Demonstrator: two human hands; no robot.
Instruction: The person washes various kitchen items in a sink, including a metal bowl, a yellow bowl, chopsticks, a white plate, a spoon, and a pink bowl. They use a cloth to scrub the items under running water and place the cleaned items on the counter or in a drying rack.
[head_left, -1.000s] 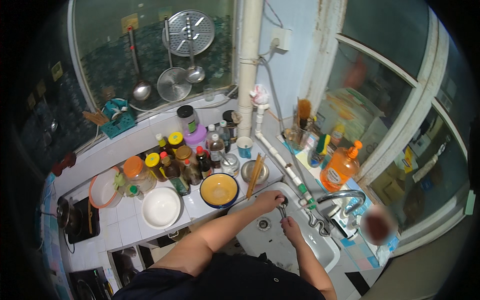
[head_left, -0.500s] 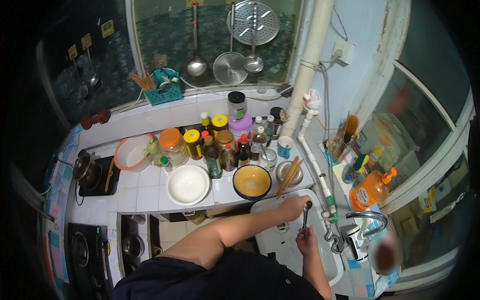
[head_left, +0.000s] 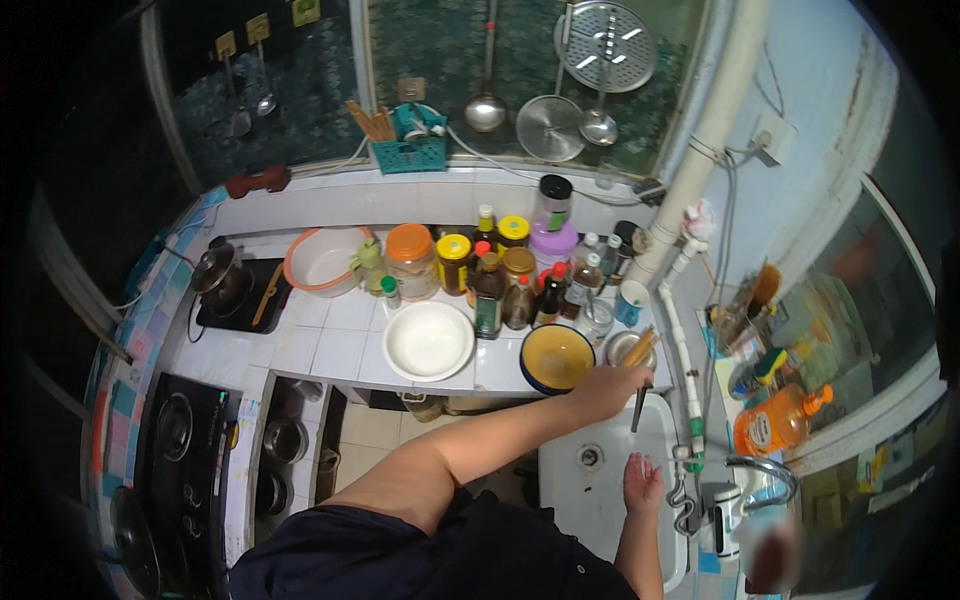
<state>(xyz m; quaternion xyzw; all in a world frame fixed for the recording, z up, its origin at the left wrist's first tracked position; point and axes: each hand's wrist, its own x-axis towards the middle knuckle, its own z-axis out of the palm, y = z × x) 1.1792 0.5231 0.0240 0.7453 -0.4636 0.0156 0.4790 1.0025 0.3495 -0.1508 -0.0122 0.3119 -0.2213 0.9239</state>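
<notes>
My left hand (head_left: 612,391) is raised over the far edge of the white sink (head_left: 560,510), closed around what looks like a metal spoon (head_left: 638,410). Its thin dark shaft points down toward the basin, while its upper end is hidden by the hand. Just beyond my fingers, wooden chopsticks (head_left: 640,347) rest in a small steel bowl (head_left: 616,347). Lower and to the right, my right hand (head_left: 643,484) hovers above the sink, fingers apart and holding nothing. Left of my left hand stands a yellow bowl with a dark blue rim (head_left: 557,358).
A white bowl (head_left: 429,342) sits on the tiled counter before several jars and sauce bottles (head_left: 488,300). The curved faucet (head_left: 765,468) and an orange soap bottle (head_left: 772,420) are right of the sink. A white pipe (head_left: 683,350) runs down behind it.
My left hand has moved away from my right, toward the steel bowl, carrying the spoon. My right hand has let go of the spoon's lower end. The view has swung left.
</notes>
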